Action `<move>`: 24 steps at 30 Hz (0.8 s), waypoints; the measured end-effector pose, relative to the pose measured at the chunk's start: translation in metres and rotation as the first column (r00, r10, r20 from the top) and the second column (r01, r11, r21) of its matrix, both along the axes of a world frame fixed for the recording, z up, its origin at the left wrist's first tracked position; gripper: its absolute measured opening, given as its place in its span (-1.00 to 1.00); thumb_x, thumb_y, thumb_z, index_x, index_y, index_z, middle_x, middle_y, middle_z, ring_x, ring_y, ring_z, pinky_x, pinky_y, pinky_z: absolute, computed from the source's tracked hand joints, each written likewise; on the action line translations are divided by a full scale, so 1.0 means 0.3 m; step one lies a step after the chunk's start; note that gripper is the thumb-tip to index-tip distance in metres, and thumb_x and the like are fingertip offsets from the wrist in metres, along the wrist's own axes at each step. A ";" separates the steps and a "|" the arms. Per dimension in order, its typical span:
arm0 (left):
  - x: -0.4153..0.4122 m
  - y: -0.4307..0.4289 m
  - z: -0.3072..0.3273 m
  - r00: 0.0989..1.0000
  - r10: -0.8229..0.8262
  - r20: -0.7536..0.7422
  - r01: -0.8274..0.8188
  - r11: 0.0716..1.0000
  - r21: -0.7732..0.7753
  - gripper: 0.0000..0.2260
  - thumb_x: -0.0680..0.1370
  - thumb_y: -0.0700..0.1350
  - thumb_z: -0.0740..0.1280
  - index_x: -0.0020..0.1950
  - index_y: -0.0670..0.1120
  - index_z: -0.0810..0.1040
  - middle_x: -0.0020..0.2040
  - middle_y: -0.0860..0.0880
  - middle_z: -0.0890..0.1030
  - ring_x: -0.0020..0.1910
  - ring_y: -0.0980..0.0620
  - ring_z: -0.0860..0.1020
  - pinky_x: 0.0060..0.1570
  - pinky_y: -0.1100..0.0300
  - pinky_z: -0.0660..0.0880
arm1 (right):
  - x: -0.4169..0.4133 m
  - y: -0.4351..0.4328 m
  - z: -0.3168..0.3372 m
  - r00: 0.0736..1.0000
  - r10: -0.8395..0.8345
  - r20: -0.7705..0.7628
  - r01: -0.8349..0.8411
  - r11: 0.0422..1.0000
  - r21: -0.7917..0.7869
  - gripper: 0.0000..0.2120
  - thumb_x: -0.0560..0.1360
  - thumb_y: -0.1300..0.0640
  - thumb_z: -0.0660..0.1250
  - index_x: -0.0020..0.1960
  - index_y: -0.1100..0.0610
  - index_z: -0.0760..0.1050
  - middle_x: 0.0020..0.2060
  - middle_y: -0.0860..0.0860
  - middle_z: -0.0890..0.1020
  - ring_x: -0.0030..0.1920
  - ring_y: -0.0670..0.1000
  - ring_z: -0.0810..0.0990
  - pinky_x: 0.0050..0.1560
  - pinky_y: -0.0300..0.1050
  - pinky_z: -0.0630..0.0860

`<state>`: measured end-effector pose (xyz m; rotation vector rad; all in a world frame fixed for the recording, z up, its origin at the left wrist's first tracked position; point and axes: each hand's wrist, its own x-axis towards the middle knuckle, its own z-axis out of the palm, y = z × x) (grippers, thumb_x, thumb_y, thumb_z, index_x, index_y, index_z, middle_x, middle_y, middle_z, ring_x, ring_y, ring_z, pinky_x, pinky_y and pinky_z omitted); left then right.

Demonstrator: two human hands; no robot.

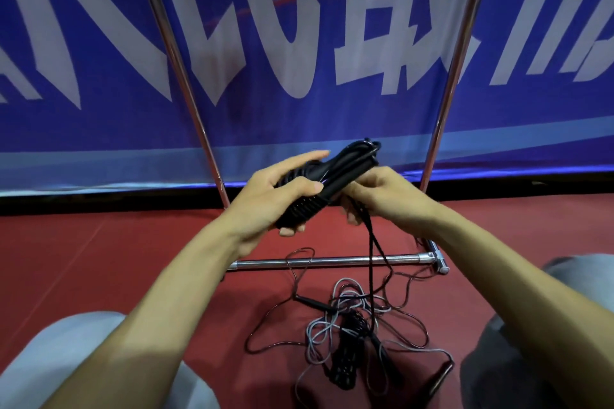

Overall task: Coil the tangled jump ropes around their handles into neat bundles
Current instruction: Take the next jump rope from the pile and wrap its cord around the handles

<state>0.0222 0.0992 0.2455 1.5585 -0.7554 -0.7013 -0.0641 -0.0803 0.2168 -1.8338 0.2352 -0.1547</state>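
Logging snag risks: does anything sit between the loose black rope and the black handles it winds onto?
Nothing visible between the right hand and the black handles gripped by the left hand. Below, the loose black rope runs into a tangle of grey and dark ropes on the red floor, which may snag it.

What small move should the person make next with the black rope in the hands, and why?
Probably one more turn: the right hand carries its black strand over the handles and pulls it snug. The left hand grips the handles, already partly wrapped, while the strand hangs loose down to the tangled pile on the red floor, so rope remains to coil.
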 end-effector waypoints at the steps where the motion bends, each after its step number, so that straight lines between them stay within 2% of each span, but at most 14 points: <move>1: 0.005 -0.002 -0.004 0.999 0.045 -0.005 -0.045 0.999 0.019 -0.70 0.51 -0.21 0.35 0.14 0.13 0.62 -0.29 -0.11 0.53 -0.46 -0.07 0.43 -0.49 0.25 0.23 | 0.000 0.001 -0.005 0.998 0.030 -0.054 -0.036 0.993 -0.113 -0.75 0.56 0.12 0.30 -0.07 0.33 0.56 -0.36 0.11 0.56 -0.37 0.03 0.53 -0.30 -0.20 0.51; 3: 0.014 -0.001 -0.016 0.990 0.141 -0.013 -0.140 0.987 0.084 -0.80 0.49 -0.21 0.35 0.04 0.02 0.63 -0.27 -0.14 0.55 -0.50 -0.07 0.43 -0.53 0.28 0.22 | 0.002 -0.002 -0.024 0.984 0.059 -0.170 -0.116 0.931 -0.347 -0.84 0.54 0.13 0.34 -0.12 0.22 0.53 -0.36 0.02 0.57 -0.35 0.01 0.62 -0.27 -0.26 0.51; 5: 0.017 -0.001 -0.027 0.980 0.201 -0.013 -0.197 0.971 0.137 -0.85 0.47 -0.19 0.37 0.02 -0.04 0.62 -0.24 -0.16 0.57 -0.51 -0.07 0.43 -0.56 0.30 0.22 | 0.000 -0.005 -0.049 0.958 0.049 -0.281 -0.196 0.829 -0.524 -0.90 0.53 0.15 0.32 -0.15 0.13 0.50 -0.32 -0.02 0.59 -0.31 -0.01 0.67 -0.26 -0.31 0.50; 8: 0.030 -0.003 -0.036 0.962 0.271 0.031 -0.272 0.948 0.166 -0.86 0.46 -0.18 0.41 0.01 -0.10 0.60 -0.27 -0.15 0.56 -0.52 -0.06 0.44 -0.55 0.28 0.25 | -0.005 -0.002 -0.060 0.912 0.043 -0.409 -0.314 0.716 -0.624 -0.89 0.54 0.20 0.24 -0.10 0.09 0.53 -0.31 -0.04 0.59 -0.31 -0.03 0.64 -0.27 -0.30 0.48; 9: 0.040 -0.004 -0.043 0.953 0.288 0.093 -0.300 0.937 0.177 -0.85 0.45 -0.16 0.44 0.00 -0.08 0.60 -0.29 -0.12 0.57 -0.52 -0.06 0.46 -0.53 0.24 0.30 | -0.010 0.002 -0.056 0.903 0.063 -0.424 -0.350 0.679 -0.645 -0.85 0.54 0.23 0.21 -0.08 0.08 0.54 -0.31 -0.06 0.57 -0.29 -0.01 0.63 -0.25 -0.25 0.46; 11: 0.058 0.000 -0.061 0.907 0.289 0.306 -0.360 0.910 0.207 -0.80 0.41 -0.08 0.50 0.00 0.02 0.59 -0.29 -0.03 0.60 -0.47 -0.03 0.51 -0.43 0.12 0.45 | -0.021 0.025 -0.033 0.889 0.131 -0.438 -0.432 0.557 -0.709 -0.80 0.54 0.27 0.17 0.00 0.09 0.54 -0.24 -0.06 0.54 -0.21 0.01 0.54 -0.19 -0.24 0.35; 12: 0.062 0.002 -0.067 0.867 0.264 0.423 -0.384 0.895 0.228 -0.76 0.38 -0.02 0.53 -0.01 0.07 0.58 -0.27 0.00 0.61 -0.41 -0.03 0.55 -0.33 0.08 0.51 | -0.029 0.041 -0.020 0.888 0.173 -0.425 -0.451 0.499 -0.739 -0.80 0.54 0.27 0.17 0.05 0.12 0.53 -0.19 -0.04 0.56 -0.18 0.02 0.52 -0.18 -0.23 0.34; 14: 0.060 0.003 -0.075 0.789 0.184 0.586 -0.411 0.867 0.281 -0.69 0.34 0.06 0.56 0.01 0.13 0.54 -0.23 0.02 0.61 -0.26 -0.05 0.58 -0.17 0.07 0.54 | -0.045 0.065 -0.001 0.902 0.247 -0.354 -0.429 0.417 -0.801 -0.81 0.55 0.26 0.17 0.11 0.14 0.49 -0.05 0.04 0.61 -0.06 0.08 0.56 -0.10 -0.11 0.43; 16: 0.053 0.002 -0.074 0.753 0.120 0.647 -0.410 0.855 0.318 -0.64 0.32 0.08 0.56 0.02 0.15 0.52 -0.23 0.01 0.59 -0.21 -0.02 0.53 -0.17 0.10 0.48 | -0.061 0.075 0.020 0.924 0.268 -0.274 -0.360 0.366 -0.858 -0.79 0.54 0.27 0.18 0.14 0.12 0.47 0.08 0.04 0.59 0.04 0.09 0.57 -0.04 -0.04 0.50; 18: 0.049 0.003 -0.075 0.737 0.047 0.674 -0.385 0.849 0.361 -0.62 0.31 0.05 0.57 0.01 0.16 0.48 -0.24 0.00 0.58 -0.26 0.00 0.50 -0.21 0.09 0.46 | -0.072 0.069 0.035 0.939 0.284 -0.194 -0.289 0.344 -0.893 -0.75 0.55 0.28 0.18 0.18 0.10 0.47 0.14 0.00 0.55 0.08 0.08 0.57 -0.06 -0.03 0.51; 21: 0.038 0.006 -0.081 0.709 -0.079 0.700 -0.313 0.854 0.414 -0.62 0.31 -0.04 0.51 0.02 0.17 0.44 -0.21 0.08 0.58 -0.20 -0.03 0.54 -0.13 0.05 0.52 | -0.077 0.063 0.049 0.942 0.319 -0.103 -0.197 0.276 -0.941 -0.72 0.57 0.23 0.19 0.24 0.04 0.48 0.12 -0.03 0.54 0.04 0.07 0.56 -0.21 -0.07 0.39; 24: 0.021 -0.001 -0.077 0.611 -0.204 0.765 -0.275 0.851 0.447 -0.62 0.29 -0.05 0.44 0.06 0.19 0.49 -0.15 0.15 0.54 -0.14 0.04 0.52 -0.15 0.11 0.49 | -0.077 0.067 0.052 0.935 0.356 0.009 -0.098 0.280 -0.955 -0.74 0.56 0.20 0.24 0.21 0.02 0.53 0.00 -0.01 0.57 -0.11 0.10 0.55 -0.31 -0.07 0.28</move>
